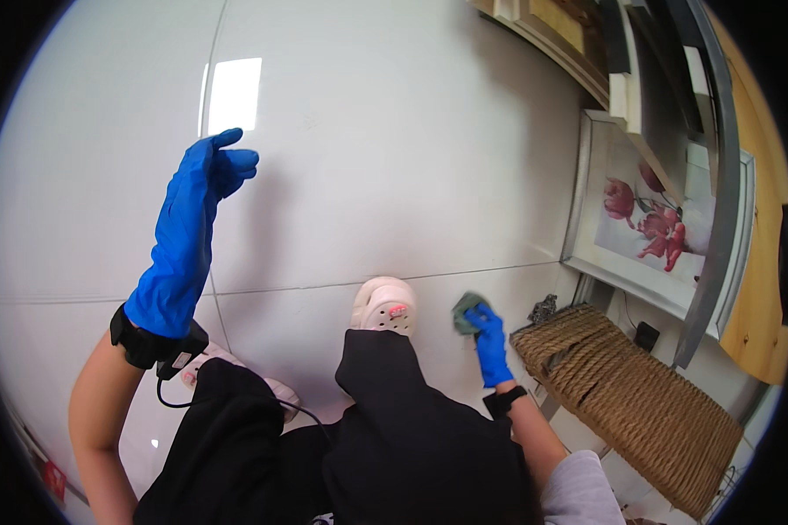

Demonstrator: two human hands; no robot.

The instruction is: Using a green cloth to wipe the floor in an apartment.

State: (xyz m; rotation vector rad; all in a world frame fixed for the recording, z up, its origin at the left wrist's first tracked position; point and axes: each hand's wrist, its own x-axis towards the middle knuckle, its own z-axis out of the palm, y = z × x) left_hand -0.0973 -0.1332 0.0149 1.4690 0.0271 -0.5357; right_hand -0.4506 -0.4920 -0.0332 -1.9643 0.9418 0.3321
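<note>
My left hand (212,168), in a long blue rubber glove, is held out over the pale tiled floor (350,175). Its fingers are partly stretched, with the thumb side apart, and nothing shows in them. To the right of my pink clog, my right hand (490,343), also in a blue glove, grips a crumpled dark green cloth (469,313). The cloth is low by the floor; whether it touches the tiles I cannot tell. Black straps circle both wrists, and a small dark device (182,350) sits on the left one.
A rope-woven stool (622,394) stands close to my right forearm. Behind it leans a framed flower picture (587,201), beside stacked frames and boards (665,105) and a wooden panel (762,297). My pink clogs (383,302) are on the floor. A black cable (263,399) crosses my legs.
</note>
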